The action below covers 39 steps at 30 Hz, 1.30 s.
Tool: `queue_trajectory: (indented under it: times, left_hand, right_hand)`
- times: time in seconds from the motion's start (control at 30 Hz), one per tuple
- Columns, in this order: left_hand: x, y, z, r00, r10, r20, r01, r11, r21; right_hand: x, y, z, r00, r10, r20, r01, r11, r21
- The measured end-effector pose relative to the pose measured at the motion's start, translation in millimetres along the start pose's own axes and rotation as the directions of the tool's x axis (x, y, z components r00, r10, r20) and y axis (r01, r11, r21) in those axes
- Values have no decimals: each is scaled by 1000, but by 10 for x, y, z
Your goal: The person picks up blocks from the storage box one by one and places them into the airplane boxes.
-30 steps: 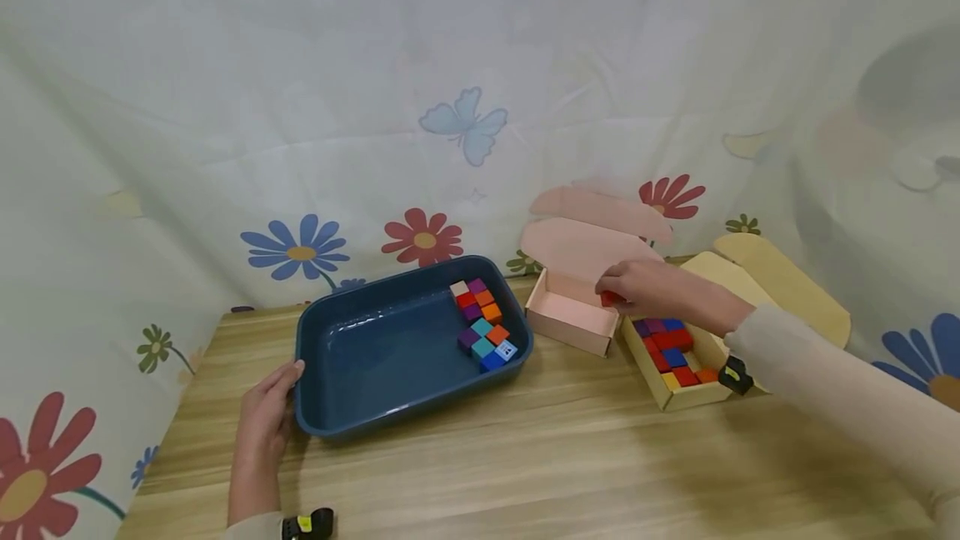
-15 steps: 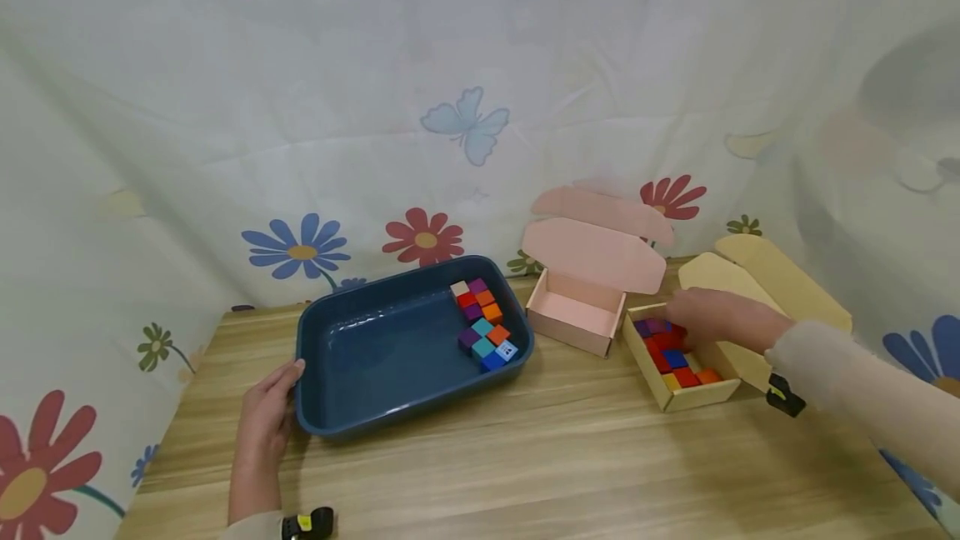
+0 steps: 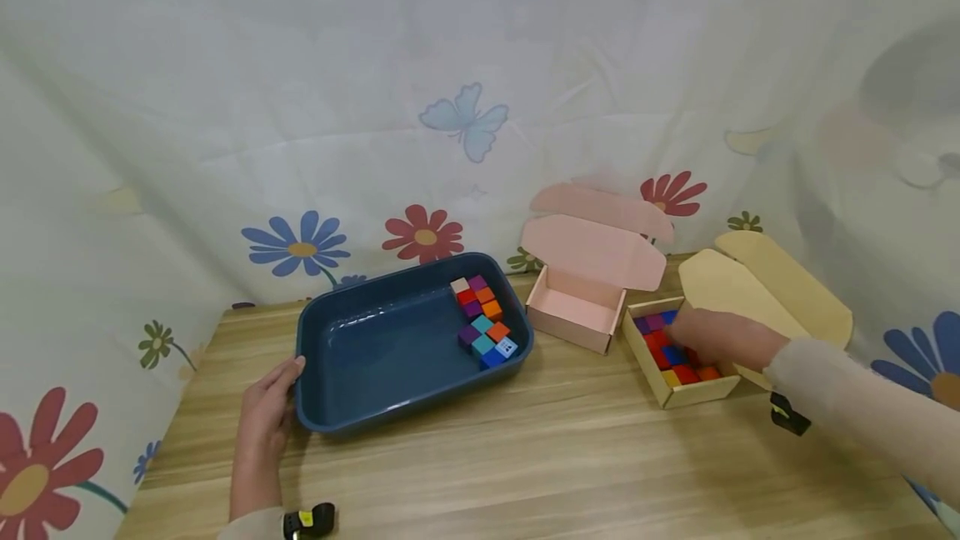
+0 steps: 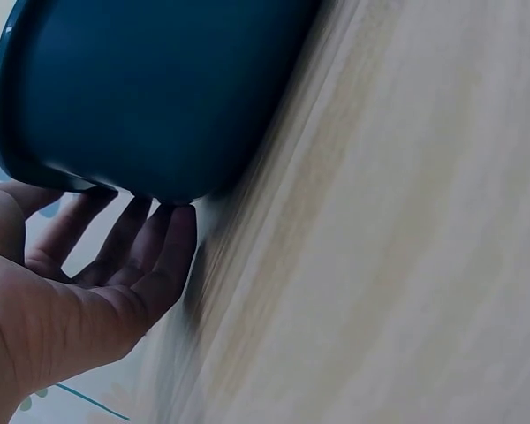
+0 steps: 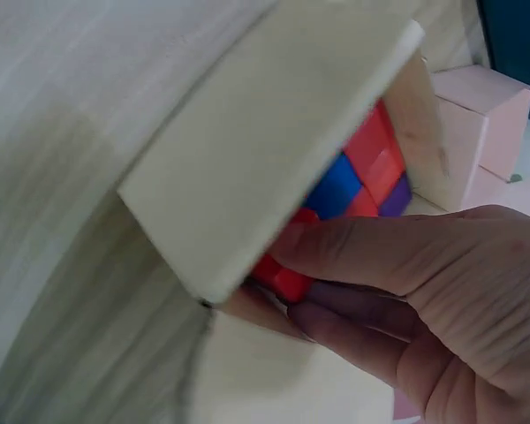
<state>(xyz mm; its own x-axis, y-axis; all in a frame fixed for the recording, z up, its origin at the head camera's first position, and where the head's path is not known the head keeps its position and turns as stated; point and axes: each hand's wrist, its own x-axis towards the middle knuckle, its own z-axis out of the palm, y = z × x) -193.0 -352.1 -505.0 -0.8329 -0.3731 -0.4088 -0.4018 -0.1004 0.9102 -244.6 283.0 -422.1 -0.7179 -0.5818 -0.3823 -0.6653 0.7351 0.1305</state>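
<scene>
At the left end of the dark blue tray (image 3: pixel 390 417), my left hand (image 3: pixel 262 423) holds the rim, thumb on top. In the left wrist view its fingers (image 4: pixel 172 256) bend against the tray's outer wall. Several coloured cubes (image 3: pixel 480 347) stand at the tray's right end. My right hand (image 3: pixel 723 336) reaches down into the yellow box (image 3: pixel 651 369), among red, blue, purple, yellow and orange cubes. The right wrist view shows its thumb and fingers pinching a red cube (image 5: pixel 287 278) inside the box wall. The hand hides part of the box's contents.
An open pink box (image 3: pixel 566 327) stands between the tray and the yellow box, its lid (image 3: pixel 592 250) raised behind. The yellow box's lid (image 3: pixel 738 294) leans back to the right. A patterned cloth backdrop (image 3: pixel 360 107) rises behind the wooden table (image 3: pixel 487 473).
My right hand brought a red cube from above the gap between the boxes into the yellow box, then went lower there. The left hand and tray stayed put.
</scene>
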Motion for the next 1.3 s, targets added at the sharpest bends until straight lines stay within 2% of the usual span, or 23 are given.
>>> queue_trajectory:
  times: [0.17,0.37,0.6,0.8,0.97,1.07,1.17,1.23,1.3]
  left_hand:
    - [22,6,6,1000,-9,-9,9,1000,-2]
    - [16,10,15,1000,-13,-13,13,1000,-2]
    - [10,12,12,1000,-4,-7,4,1000,-8]
    - [12,13,8,1000,-6,-3,6,1000,-11]
    - [14,4,-1,1000,-8,3,8,1000,-21]
    - [19,-4,-5,1000,-10,2,10,1000,-19]
    - [13,0,-1,1000,-14,5,14,1000,-18]
    - [7,7,0,1000,-11,13,12,1000,-20]
    - [1,17,2,1000,-11,13,11,1000,-21]
  right_hand:
    - [9,-5,76,1000,0,10,-1,999,51]
    - [12,3,112,1000,-3,-14,3,998,57]
    - [10,32,135,998,-46,-39,48,998,48]
    - [-28,61,137,996,-57,-67,63,994,91]
    - [-20,62,121,998,-50,-46,54,994,92]
    - [-4,51,58,998,-40,-44,44,994,96]
    - [6,25,-79,996,-40,-81,47,995,87]
    - [9,-8,-213,990,-38,-133,51,994,98]
    - [13,-49,-353,973,-56,-226,75,994,77]
